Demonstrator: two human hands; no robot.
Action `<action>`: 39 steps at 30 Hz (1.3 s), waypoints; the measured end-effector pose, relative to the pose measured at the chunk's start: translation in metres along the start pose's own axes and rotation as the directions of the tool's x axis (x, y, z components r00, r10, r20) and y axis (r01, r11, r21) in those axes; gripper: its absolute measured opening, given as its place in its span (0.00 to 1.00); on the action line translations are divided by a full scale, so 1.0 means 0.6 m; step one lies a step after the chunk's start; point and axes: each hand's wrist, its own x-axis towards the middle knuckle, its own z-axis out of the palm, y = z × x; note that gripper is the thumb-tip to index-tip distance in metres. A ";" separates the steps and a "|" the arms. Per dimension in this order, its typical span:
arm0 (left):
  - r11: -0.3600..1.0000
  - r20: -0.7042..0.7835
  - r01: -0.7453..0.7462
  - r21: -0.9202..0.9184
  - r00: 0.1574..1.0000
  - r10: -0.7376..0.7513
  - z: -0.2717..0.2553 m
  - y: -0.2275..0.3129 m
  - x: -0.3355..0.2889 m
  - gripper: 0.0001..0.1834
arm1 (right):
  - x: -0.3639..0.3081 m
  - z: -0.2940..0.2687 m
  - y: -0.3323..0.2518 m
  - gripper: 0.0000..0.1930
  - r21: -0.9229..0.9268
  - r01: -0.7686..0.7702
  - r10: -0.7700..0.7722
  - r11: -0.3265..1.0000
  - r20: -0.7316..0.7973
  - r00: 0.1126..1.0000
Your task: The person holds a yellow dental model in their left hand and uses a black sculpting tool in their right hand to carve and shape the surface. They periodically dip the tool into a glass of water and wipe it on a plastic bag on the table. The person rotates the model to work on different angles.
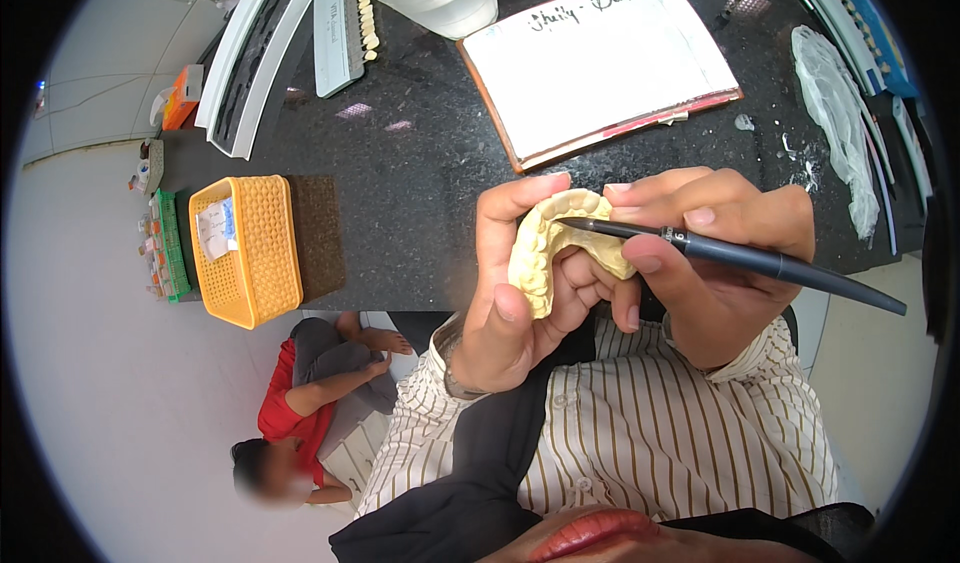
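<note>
Holding 1 yellow dental cast (537, 246) in L hand (497, 308), pinching it betw. thumb & curled fingers, over front edge of 1 blk counter (400, 203). Gripping 1 dk pen-like tool (735, 252) in R hand (745, 218), pinching it betw. thumb & fingers, aiming tip at cast's inner curve. Facing 1 open book (610, 68) just beyond, 1 clear cup (435, 1) behind that, 1 yellow basket (272, 253) at L, 1 plastic bag (835, 123) at R.

Shirt (690, 418): long-sleeved, off-white, narrow brown stripes; pale round buttons (585, 484) down front. Black scarf (495, 438) draped over chest. Left wrist: band (461, 390), partly hidden by cuff, type unclear. Hands (522, 338) bare.
</note>
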 end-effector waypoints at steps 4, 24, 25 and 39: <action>0.994 -0.024 0.067 0.081 0.998 -0.065 0.002 0.006 -0.001 0.38 | 0.002 -0.001 0.000 0.16 -0.008 0.031 -0.031 0.999 -0.013 0.999; 0.998 -0.030 0.035 0.047 0.999 -0.034 0.002 0.002 -0.002 0.39 | 0.002 0.000 0.003 0.16 -0.024 0.042 -0.042 0.999 0.005 0.999; 0.999 -0.029 0.029 0.034 0.999 -0.028 0.001 0.001 -0.002 0.39 | 0.002 0.000 0.003 0.16 -0.025 0.043 -0.043 0.999 0.003 0.999; 0.995 -0.033 0.008 -0.101 0.999 -0.012 0.004 0.000 -0.002 0.37 | 0.002 0.003 -0.008 0.16 0.047 -0.093 0.096 0.995 -0.069 0.993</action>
